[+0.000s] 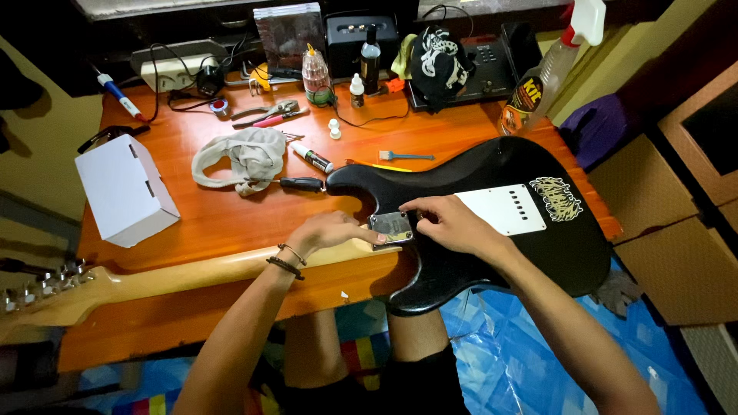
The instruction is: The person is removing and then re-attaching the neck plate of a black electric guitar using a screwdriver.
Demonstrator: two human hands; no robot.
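Resting face-down across the orange table [200, 223], the black guitar body [492, 230] overhangs the near edge. Both hands meet at the metal neck plate [391, 227]: the left hand [332, 230] curls over the pale neck [192, 275] just left of it, fingertips touching; the right hand [450, 223] pinches its right edge. A screwdriver [296, 184], rag [242, 156] and white box [123, 188] lie farther left; bare wood lies between.

white cardboard box [124, 188] at table's left, yellow-labelled spray bottle [538, 81] at right rear
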